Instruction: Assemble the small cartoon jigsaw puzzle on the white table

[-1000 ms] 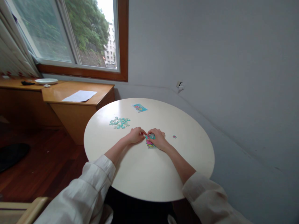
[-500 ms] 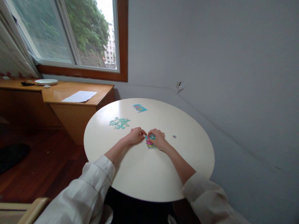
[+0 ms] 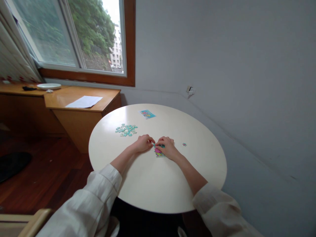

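A small joined section of jigsaw puzzle (image 3: 159, 151), pink, yellow and teal, lies on the round white table (image 3: 153, 184). At its upper left corner my left hand (image 3: 145, 143) is closed in a pinch on a small puzzle piece (image 3: 154, 144), mostly covered by the fingertips. My right hand (image 3: 167, 146) rests over the section's upper right, hiding part of it. Its thumb and forefinger close together at that same corner piece, touching the fingertips of my left hand or nearly so.
A heap of loose teal puzzle pieces (image 3: 126, 130) lies to the left. One single piece (image 3: 184, 144) sits to the right. A colourful picture card (image 3: 148, 114) is at the table's back. Beyond stands a wooden desk (image 3: 111, 95) with a paper sheet (image 3: 84, 102).
My right thumb has moved up towards its forefinger, covering more of the puzzle's top and showing more pink below. My left hand has stayed almost still.
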Motion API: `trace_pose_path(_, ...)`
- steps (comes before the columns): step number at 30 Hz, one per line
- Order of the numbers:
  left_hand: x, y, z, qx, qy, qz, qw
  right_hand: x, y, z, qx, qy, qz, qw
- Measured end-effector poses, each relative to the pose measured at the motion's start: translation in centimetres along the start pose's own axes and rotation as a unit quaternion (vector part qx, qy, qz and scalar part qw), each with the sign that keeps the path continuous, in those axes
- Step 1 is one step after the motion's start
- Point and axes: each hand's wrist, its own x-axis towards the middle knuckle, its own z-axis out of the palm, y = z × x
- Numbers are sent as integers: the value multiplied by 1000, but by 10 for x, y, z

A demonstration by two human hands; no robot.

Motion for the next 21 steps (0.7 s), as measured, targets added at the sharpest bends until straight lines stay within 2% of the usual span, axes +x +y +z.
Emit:
trace_pose_path(3, 0, 1, -1, 1, -3, -3, 1000, 1, 6, -3, 12, 31, 4, 999)
trace_pose_path(8, 0, 1, -1, -4, -5, -2, 1000, 2, 21, -17, 50, 106, 56, 992)
trace_pose_path(14, -1, 1, -1, -5, -9, -5, 1000, 0, 42, -41, 33, 168, 164, 971)
trace_pose_path(18, -2, 4, -3, -1, -13, -11, 1000, -7, 64, -59, -13, 171, 275, 946)
trace_pose_path(21, -2, 5, -4, -1, -15, -13, 1000, -14, 78, -69, -51, 114, 347, 930)
